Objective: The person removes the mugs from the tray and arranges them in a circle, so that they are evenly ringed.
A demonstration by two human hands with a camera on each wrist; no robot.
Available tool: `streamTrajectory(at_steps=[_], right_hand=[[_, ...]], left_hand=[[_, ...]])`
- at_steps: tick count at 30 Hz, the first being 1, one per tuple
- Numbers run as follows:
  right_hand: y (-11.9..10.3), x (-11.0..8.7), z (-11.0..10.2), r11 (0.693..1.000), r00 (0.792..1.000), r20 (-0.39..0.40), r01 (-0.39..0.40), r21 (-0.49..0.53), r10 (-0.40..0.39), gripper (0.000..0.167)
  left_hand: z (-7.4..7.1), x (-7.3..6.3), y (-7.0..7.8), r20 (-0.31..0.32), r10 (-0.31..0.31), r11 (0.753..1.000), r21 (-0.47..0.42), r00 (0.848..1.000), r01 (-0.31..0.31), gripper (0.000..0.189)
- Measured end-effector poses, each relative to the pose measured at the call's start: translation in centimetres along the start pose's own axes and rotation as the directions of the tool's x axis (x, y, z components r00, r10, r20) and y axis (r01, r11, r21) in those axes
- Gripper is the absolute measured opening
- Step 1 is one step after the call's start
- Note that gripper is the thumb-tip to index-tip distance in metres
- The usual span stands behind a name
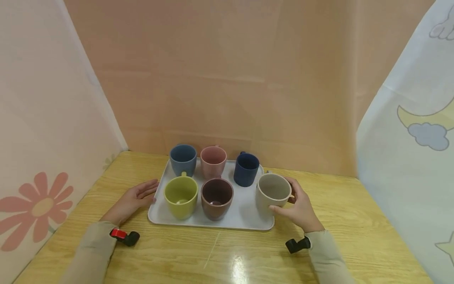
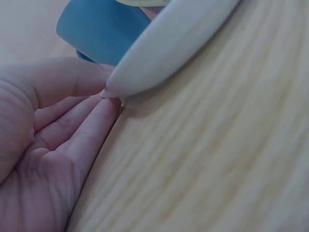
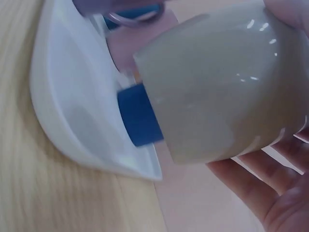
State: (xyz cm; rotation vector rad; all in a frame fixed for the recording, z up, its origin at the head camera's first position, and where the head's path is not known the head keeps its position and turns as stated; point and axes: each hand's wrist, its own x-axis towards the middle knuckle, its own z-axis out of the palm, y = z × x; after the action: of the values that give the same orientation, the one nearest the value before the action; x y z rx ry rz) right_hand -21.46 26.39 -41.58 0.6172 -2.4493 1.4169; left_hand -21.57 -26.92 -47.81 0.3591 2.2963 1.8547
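My right hand [image 1: 301,209] grips a cream mug [image 3: 217,87] around its side, thumb toward the front. In the right wrist view the mug's base is apart from the white tray [image 3: 79,104], over its right end. At the tray's left edge, my left hand [image 1: 134,200] pinches the rim; the left wrist view has the thumb above and fingers below. On the tray stand a blue mug [image 1: 182,163], a pink mug [image 1: 213,167] and a navy mug [image 1: 245,169] at the back, with a yellow-green mug [image 1: 181,205] and a brown mug [image 1: 216,209] in front.
The tray lies on a wooden table [image 1: 170,252]. Behind it hangs a plain orange-tan sheet [image 1: 227,79], close to the back mugs. Printed white sheets flank the table, with a flower [image 1: 42,207] on the left and a moon [image 1: 425,118] on the right.
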Motion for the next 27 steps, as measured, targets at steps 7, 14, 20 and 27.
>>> streamTrajectory(at_steps=[7,14,20,27], right_hand=[[0.2,0.6,-2.3,0.997,0.997,-0.080,-0.022,-0.075,0.016,0.087],[1.4,1.6,-5.4,0.991,0.993,-0.109,-0.067,-0.116,0.054,0.085],[3.5,2.5,-7.8,0.971,0.981,-0.096,-0.181,-0.153,0.168,0.085],[5.8,3.0,-9.9,0.932,0.956,-0.143,-0.283,-0.226,0.255,0.090]], left_hand=[[-0.1,-0.5,-0.2,-0.025,-0.010,1.000,0.020,1.000,0.010,0.072],[0.0,-0.6,-0.4,-0.035,-0.007,1.000,0.019,0.999,0.007,0.072],[0.0,-0.4,-0.4,-0.036,-0.007,1.000,0.017,0.999,0.008,0.072],[0.1,-0.2,0.3,-0.019,0.005,0.999,0.031,1.000,-0.005,0.071]])
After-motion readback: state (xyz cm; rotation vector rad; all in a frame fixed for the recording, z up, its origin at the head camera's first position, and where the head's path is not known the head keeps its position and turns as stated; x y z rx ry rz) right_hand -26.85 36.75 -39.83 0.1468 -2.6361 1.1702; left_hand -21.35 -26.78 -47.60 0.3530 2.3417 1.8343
